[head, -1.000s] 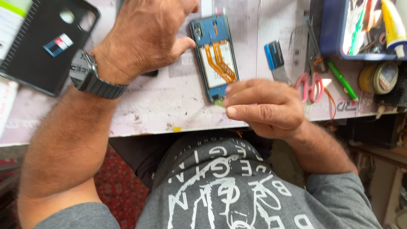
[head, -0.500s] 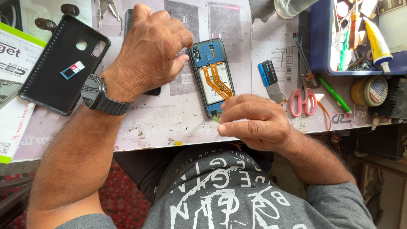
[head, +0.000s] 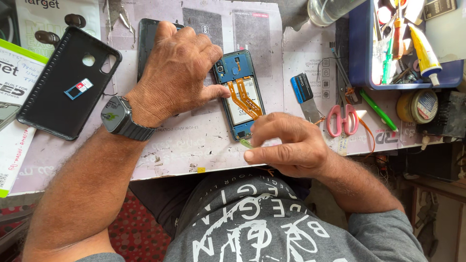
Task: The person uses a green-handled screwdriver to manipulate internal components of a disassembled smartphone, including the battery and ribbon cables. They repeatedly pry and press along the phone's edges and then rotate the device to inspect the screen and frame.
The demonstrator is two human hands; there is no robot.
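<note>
An opened blue phone (head: 240,92) lies on the worktable with its back off, showing orange flex cables and a white battery. My left hand (head: 177,73) presses down on its left edge, thumb against the frame; a dark watch sits on that wrist. My right hand (head: 286,143) pinches a thin green tool (head: 246,143) whose tip touches the phone's lower end. Under my left hand lies a dark flat panel (head: 145,43).
A black phone case (head: 68,82) lies at the left. A blue scraper (head: 303,92), pink-handled scissors (head: 342,119) and a green pen (head: 377,110) lie to the right. A blue tray (head: 361,58) of tools and a tape roll (head: 417,106) sit at the far right.
The view has shifted downward, so the table's things sit lower in frame. My hands keep their places on the phone; the right hand still works the green tool at the lower end.
</note>
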